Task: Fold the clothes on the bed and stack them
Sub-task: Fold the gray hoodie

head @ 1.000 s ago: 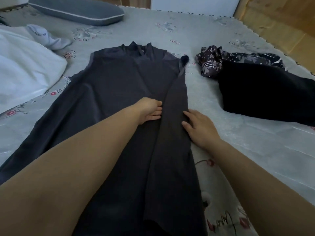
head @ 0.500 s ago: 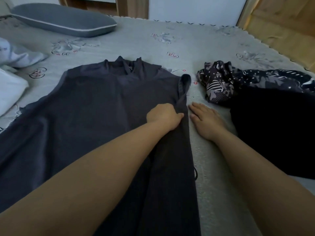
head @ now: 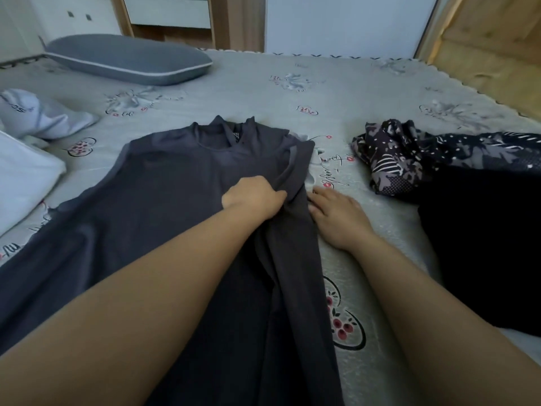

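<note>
A dark grey sleeveless dress [head: 164, 200] lies flat on the bed [head: 366, 92], its right side folded inward along its length. My left hand [head: 254, 199] rests on the folded strip near the armhole, fingers curled into the cloth, which bunches there. My right hand [head: 336, 212] lies flat on the bedspread at the dress's right edge, fingertips touching the fold. A black folded garment [head: 480, 247] lies to the right, with a black-and-white patterned garment [head: 409, 159] crumpled behind it.
A grey pillow [head: 128, 61] sits at the far left of the bed. White bedding [head: 23, 177] and a pale crumpled cloth [head: 38, 115] lie along the left side. A wooden wall [head: 491, 54] borders the bed on the right.
Both hands have slid up along the folded right side of the dress toward the armhole. My left hand now bunches the cloth there.
</note>
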